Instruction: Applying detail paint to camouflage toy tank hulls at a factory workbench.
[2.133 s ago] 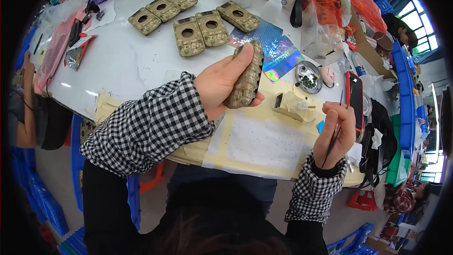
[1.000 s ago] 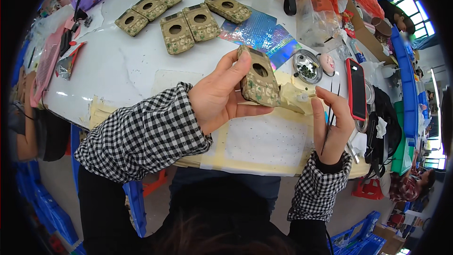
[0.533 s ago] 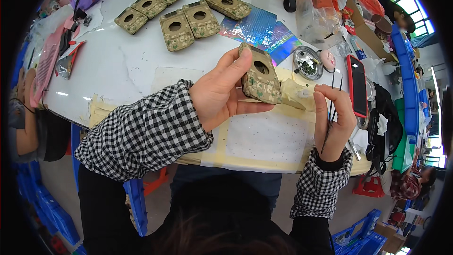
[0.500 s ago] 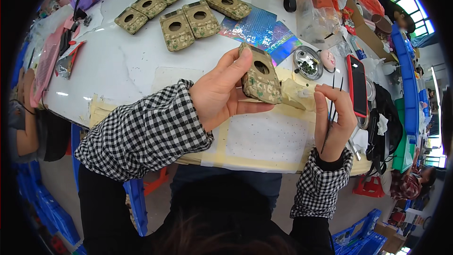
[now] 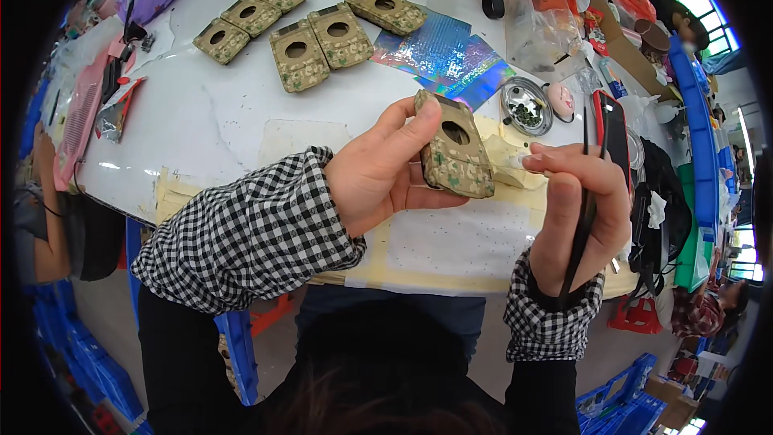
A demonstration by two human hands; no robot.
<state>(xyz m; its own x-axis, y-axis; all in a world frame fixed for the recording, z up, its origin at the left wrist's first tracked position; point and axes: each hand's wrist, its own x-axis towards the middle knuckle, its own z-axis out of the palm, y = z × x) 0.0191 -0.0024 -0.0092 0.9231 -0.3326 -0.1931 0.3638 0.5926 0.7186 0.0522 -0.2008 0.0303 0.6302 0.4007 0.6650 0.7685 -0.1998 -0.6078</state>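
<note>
My left hand (image 5: 378, 169) is closed around a camouflage-painted toy tank hull (image 5: 460, 163), its thumb on the upper edge. The hull is tilted, and its round hole faces up. Between the thumb and forefinger of my right hand (image 5: 588, 213) is a thin stick (image 5: 515, 164), whose far end reaches the hull's right side; whether it touches cannot be made out. Black tweezers (image 5: 584, 234) also rest in that hand, running upright through the fingers. Just behind the stick sits a pale yellow lump (image 5: 501, 153) with something white on it.
Several similar hulls (image 5: 338, 32) stand at the far left. Shiny holographic sheets (image 5: 435, 44) lie behind my left hand. A round dish (image 5: 547, 119) holds small dark green parts, beside a pink oval object (image 5: 560, 101). Farther right are a red-cased phone (image 5: 613, 133) and a black bag (image 5: 662, 193).
My right hand has moved nearer and turned, bringing the stick's far end over to the hull. The left hand has shifted slightly right and nearer with the hull.
</note>
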